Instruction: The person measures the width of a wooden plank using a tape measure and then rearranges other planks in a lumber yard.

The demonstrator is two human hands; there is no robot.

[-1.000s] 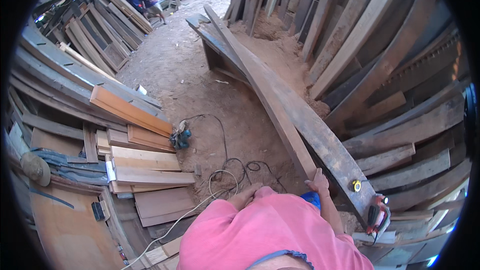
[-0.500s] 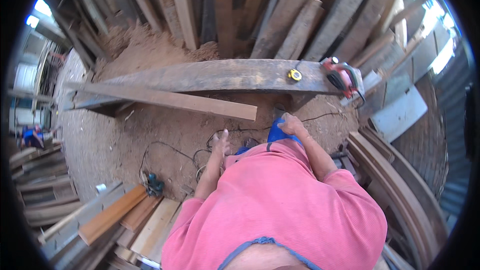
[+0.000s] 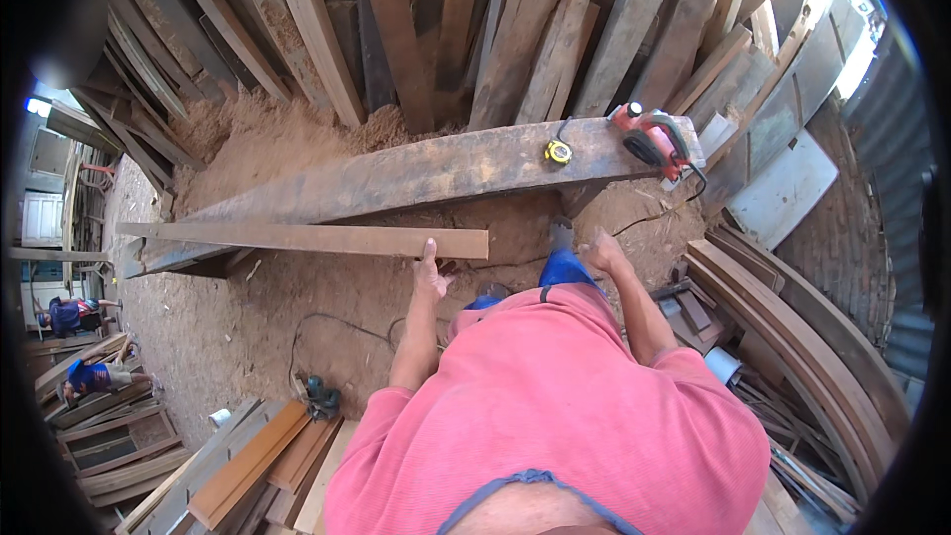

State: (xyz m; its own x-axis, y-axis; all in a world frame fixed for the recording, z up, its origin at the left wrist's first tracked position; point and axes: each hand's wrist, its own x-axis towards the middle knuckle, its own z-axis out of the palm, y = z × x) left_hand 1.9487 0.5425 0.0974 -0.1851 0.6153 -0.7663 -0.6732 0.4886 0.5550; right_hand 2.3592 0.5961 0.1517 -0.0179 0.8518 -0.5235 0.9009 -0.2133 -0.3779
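A long wooden board (image 3: 376, 239) lies slantwise across the near side of a thick timber beam (image 3: 396, 178), its right end sticking out over the ground. At this board, close to its right end, is my left hand (image 3: 432, 277). One digit rests against the board's face and the other fingers are spread below it. My right hand (image 3: 606, 254) hovers by my right knee, fingers loosely bent and apart, with nothing visible in it. On the beam sit a yellow tape measure (image 3: 558, 152) and, farther right, a red electric planer (image 3: 656, 146).
Tall planks (image 3: 525, 30) lean at the back behind heaped sawdust (image 3: 267, 144). A green power tool (image 3: 319, 396) stands lower left beside stacked boards (image 3: 248, 463). A dark cord (image 3: 337, 315) crosses the ground. Long timbers (image 3: 792, 347) lie at right. Two people (image 3: 89, 376) are far left.
My left hand has risen to touch the board, whose right end has shifted nearer to me and slightly left. My right hand has moved off my knee to the right.
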